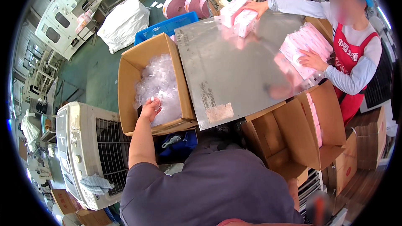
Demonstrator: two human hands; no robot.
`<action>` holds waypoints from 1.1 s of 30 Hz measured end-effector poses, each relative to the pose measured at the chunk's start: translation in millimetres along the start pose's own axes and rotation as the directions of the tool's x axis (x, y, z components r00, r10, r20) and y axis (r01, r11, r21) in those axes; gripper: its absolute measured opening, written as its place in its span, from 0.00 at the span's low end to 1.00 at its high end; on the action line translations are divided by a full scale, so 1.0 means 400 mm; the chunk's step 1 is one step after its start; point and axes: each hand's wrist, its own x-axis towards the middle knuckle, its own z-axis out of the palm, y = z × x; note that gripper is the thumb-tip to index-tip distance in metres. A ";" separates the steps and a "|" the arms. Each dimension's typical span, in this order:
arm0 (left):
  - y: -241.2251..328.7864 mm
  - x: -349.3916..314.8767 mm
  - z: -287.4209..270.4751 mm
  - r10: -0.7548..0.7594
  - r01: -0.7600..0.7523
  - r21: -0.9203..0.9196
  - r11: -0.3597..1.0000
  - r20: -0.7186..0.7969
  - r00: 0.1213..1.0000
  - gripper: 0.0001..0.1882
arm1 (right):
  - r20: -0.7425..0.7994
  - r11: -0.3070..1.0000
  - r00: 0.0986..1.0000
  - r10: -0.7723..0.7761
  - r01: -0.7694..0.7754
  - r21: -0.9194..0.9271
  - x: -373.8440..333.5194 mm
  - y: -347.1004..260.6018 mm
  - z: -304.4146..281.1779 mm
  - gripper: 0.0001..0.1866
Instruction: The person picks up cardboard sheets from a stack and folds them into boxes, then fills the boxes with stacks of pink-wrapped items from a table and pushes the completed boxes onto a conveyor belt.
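My left hand (151,109) reaches into an open cardboard box (127,77) on my left. Its fingers are curled at the near part of a heap of clear, crinkled plastic pieces (161,75). Something small and pale shows by the fingertips, too small to make out. Of my right arm only a strip of skin shows beside my body at the lower right; the hand itself is out of sight.
A metal table (234,71) adjoins the box. Across it a co-worker (356,54) in a red apron touches pink packs (305,48) and more pink packs (240,14). Open cartons (268,138) stand at right, a caged fan unit (90,150) at left, a blue crate (167,26) behind.
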 end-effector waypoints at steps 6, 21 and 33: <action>-0.031 -0.011 0.017 0.029 -0.023 -0.072 0.997 0.080 0.996 0.06 | -0.188 0.976 0.978 0.094 -0.053 0.213 0.010 0.016 0.074 0.22; -0.032 -0.248 0.685 0.208 0.235 -0.277 0.932 0.936 0.283 0.11 | -0.169 0.983 0.983 0.068 -0.037 0.181 -0.006 -0.024 0.057 0.22; -0.399 -0.499 1.206 -0.527 0.262 0.558 0.787 0.829 -0.185 0.06 | 0.037 0.897 0.951 0.305 -0.301 0.323 0.094 -0.115 0.105 0.21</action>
